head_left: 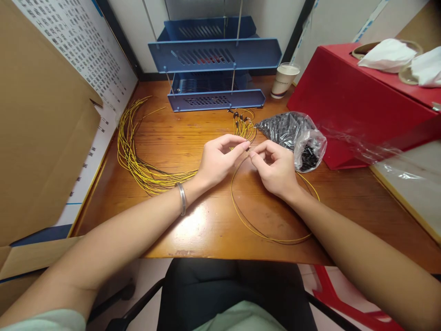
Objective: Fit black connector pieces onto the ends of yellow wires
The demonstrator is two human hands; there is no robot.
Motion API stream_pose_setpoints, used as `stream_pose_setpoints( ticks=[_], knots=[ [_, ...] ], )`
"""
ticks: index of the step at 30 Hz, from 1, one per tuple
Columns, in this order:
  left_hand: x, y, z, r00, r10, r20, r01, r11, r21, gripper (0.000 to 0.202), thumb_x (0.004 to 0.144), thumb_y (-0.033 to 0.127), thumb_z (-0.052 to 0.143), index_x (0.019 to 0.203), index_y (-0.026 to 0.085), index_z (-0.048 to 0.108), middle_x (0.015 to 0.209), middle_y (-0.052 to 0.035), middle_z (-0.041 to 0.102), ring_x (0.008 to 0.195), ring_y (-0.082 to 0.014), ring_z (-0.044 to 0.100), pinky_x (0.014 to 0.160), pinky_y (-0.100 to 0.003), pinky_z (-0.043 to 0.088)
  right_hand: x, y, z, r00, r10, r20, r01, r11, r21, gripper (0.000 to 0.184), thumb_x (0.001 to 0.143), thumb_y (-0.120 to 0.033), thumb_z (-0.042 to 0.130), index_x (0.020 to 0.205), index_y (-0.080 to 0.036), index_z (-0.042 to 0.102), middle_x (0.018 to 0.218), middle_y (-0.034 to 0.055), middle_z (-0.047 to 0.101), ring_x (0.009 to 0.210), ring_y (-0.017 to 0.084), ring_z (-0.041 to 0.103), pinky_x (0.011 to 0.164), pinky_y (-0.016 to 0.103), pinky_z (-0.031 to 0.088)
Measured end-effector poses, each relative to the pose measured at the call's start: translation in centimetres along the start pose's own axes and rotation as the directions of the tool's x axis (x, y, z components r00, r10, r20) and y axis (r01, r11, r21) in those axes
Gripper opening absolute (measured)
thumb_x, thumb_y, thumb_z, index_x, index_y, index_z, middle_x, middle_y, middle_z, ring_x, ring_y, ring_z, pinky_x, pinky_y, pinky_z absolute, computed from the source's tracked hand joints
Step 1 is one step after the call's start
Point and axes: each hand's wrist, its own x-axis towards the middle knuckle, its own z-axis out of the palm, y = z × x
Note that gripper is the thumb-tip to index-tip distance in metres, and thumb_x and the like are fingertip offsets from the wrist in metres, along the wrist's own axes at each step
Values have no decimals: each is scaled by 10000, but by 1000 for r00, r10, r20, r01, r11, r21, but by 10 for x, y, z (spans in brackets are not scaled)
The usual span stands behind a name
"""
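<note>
Over the middle of the table my left hand (220, 158) and my right hand (275, 168) meet, fingertips almost touching. Both are closed in a pinch. The left fingertips hold a tiny dark piece, like a connector, mostly hidden. Between the right thumb and fingers is the end of a yellow-and-black wire (253, 229), which loops down over the wood and passes behind the right wrist. A small bundle of yellow wires with black ends (243, 124) lies just beyond the hands. To the right sits a clear plastic bag of small black parts (287, 128), its mouth facing me.
A long bundle of yellow-and-black wires (134, 168) curves along the left of the wooden table (193, 234). Blue tiered trays (213, 99) and a paper cup (284, 81) stand at the back. A red box (344, 105) is at right, cardboard (44, 119) at left.
</note>
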Motion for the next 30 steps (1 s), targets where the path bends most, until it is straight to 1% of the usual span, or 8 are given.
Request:
stream_pose_setpoints(
  ticks=[4,9,14,17,22,30],
  knots=[
    [0,1,1,999,-37,31,38,998,-46,189,851,359,765,884,173,759,933,-55,788,875,-162,731,738,-240,576,1,0,0,1000,-10,-2,10,1000,-6,158,828,-240,648,686,-224,582,531,-46,507,493,104,428,507,276,337],
    [-1,1,2,997,-51,50,54,997,-48,194,846,360,765,881,170,746,916,-53,785,838,-155,728,686,-227,559,0,0,0,1000,-13,-2,13,1000,-6,167,830,-233,642,677,-226,575,521,-49,495,480,101,416,499,280,326],
    [-1,3,3,996,-69,60,73,995,-70,193,838,352,772,862,166,729,879,-48,779,801,-146,726,699,-233,560,0,-1,0,1000,-4,8,4,1000,-3,166,831,-232,635,677,-227,574,512,-52,489,471,99,411,499,282,325],
    [-1,3,3,997,-62,51,65,995,-70,190,839,352,771,857,170,723,870,-45,774,791,-144,724,686,-231,557,-1,-2,0,1000,-4,8,4,1000,-12,166,833,-233,635,679,-228,575,514,-51,494,473,99,412,500,281,325],
    [-2,2,2,998,-44,42,45,999,-29,185,856,352,753,870,170,730,908,-59,775,836,-160,719,646,-227,544,-1,-2,0,1000,-28,9,28,999,-20,158,835,-228,628,682,-223,586,511,-51,496,466,98,409,496,283,318],
    [-1,-1,3,999,-7,42,8,1000,-24,175,860,334,746,871,161,726,866,-42,764,794,-141,698,676,-231,537,-2,-2,1,999,-30,22,30,999,-11,160,833,-222,637,683,-217,581,502,-60,482,465,90,396,494,275,306]
  ],
)
